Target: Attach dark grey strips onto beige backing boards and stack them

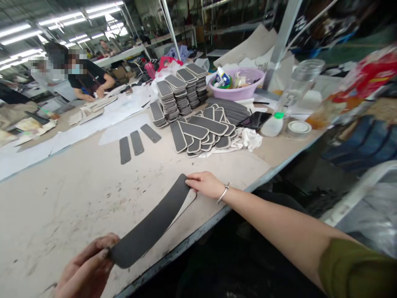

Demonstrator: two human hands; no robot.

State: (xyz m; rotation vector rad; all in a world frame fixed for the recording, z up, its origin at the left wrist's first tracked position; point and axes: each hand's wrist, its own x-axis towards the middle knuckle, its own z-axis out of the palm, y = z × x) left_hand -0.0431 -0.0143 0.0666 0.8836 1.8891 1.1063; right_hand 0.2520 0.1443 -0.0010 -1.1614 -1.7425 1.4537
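A long dark grey strip (151, 225) with rounded ends is stretched between my two hands above the table's near edge. My left hand (89, 265) pinches its near end between thumb and fingers. At the far end, my right hand (206, 184), with a bracelet at the wrist, grips the strip's corner. Beneath the strip shows part of a pale rounded panel (187, 203), lying on the table; the strip covers the rest of it. Beyond my hands, several short dark strips, among them a dark strip (125, 150), lie apart on the tabletop.
Tall stacks of grey panels with pale rims (169, 103) stand beside a loose pile of such panels (203, 128). Behind are a purple basin (237, 89), a green-capped bottle (273, 124), a clear jar (300, 87) and a phone (259, 120). A co-worker (89, 76) works across the table.
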